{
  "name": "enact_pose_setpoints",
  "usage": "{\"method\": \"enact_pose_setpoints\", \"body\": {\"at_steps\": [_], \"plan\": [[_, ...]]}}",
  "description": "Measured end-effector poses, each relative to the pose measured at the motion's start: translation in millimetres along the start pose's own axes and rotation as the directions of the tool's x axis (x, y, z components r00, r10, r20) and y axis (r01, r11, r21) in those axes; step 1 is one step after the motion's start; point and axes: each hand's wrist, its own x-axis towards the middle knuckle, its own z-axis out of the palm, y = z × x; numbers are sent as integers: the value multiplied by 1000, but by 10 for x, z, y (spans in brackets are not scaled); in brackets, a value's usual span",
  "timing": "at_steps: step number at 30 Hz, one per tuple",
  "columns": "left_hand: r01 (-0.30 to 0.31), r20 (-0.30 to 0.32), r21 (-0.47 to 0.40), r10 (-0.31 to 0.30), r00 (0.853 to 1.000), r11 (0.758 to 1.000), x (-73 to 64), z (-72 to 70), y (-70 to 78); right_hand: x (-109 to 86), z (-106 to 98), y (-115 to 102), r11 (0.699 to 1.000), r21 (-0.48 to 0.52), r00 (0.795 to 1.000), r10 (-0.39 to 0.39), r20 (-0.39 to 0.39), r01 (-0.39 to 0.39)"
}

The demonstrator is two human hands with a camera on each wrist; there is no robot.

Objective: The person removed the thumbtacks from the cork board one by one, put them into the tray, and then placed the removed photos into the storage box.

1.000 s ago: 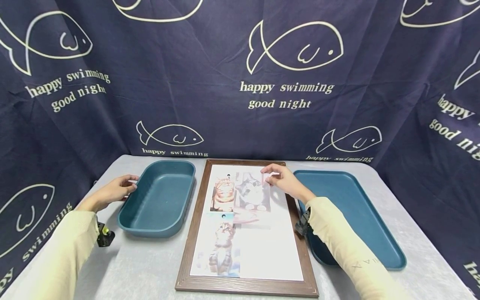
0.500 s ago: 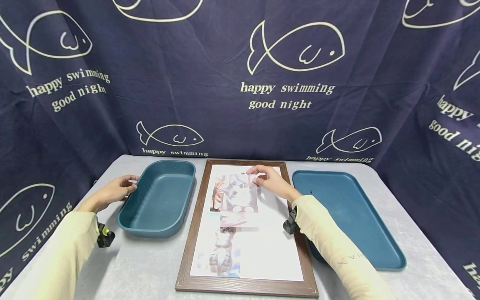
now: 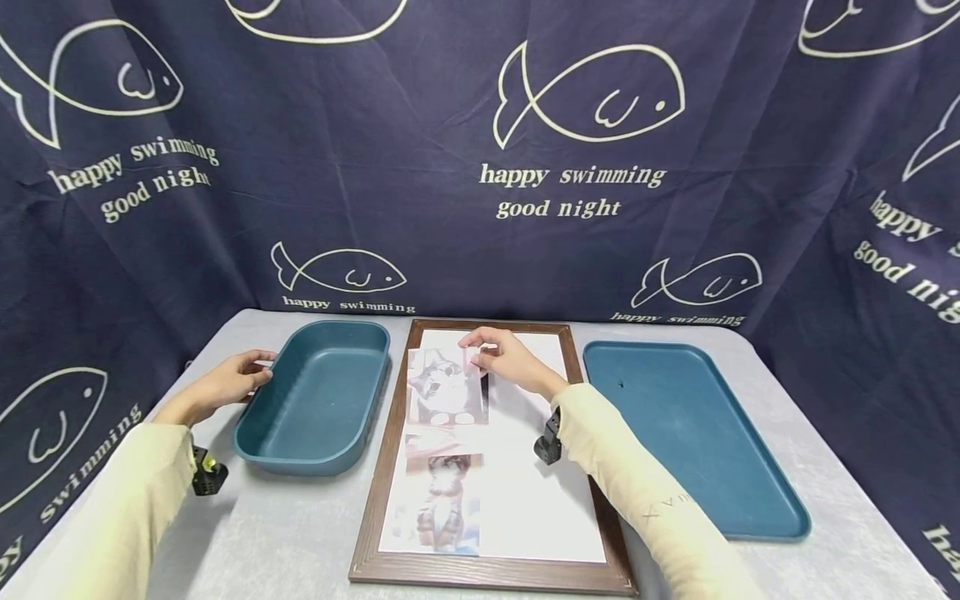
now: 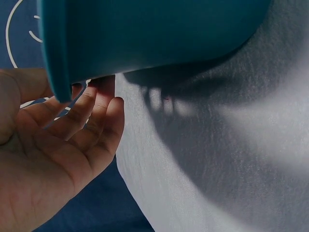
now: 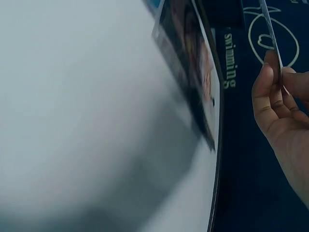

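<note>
My right hand [image 3: 510, 360] pinches a grey cat photo [image 3: 442, 396] by its upper right corner, over the left part of a brown-framed white board [image 3: 547, 500]. In the right wrist view the photo [image 5: 270, 29] shows edge-on between thumb and fingers. It mostly covers an orange cat photo [image 5: 205, 63] on the board, which shows in the right wrist view with a small dark pin. Below it lies another cat photo [image 3: 442, 512], its top overlapped in the head view. My left hand [image 3: 228, 385] rests at the rim of a deep teal bin [image 3: 311, 462], fingers relaxed.
A shallow teal tray [image 3: 697, 442] lies right of the board, partly behind my right sleeve, with a small dark speck [image 3: 621, 384] on it. The grey table [image 3: 277, 533] ends at a dark blue fish-print curtain [image 3: 450, 233] at the back and sides.
My right hand has moved left with the grey cat photo, from the middle of the board to its left edge, covering the upper orange cat photo. The left hand has stayed at the bin.
</note>
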Motion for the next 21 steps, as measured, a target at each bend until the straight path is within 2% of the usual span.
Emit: {"method": "enact_pose_setpoints", "body": {"at_steps": [4, 7, 11, 14, 21], "plan": [[4, 4, 2, -4, 1000, 1000, 4, -3, 3, 72, 85, -59, 1000, 8, 1000, 1, 10, -1], [7, 11, -4, -7, 1000, 1000, 7, -6, 15, 70, 138, -217, 999, 38, 999, 33, 32, -34], [9, 9, 3, -9, 1000, 1000, 4, -14, 16, 135, 223, -280, 995, 72, 997, 62, 43, -65], [14, 3, 6, -14, 1000, 1000, 3, -13, 6, 237, 301, -198, 994, 95, 998, 56, 29, -58], [17, 4, -1, -17, 1000, 1000, 7, 3, -12, 337, 473, -229, 994, 88, 998, 61, -3, -60]]}}
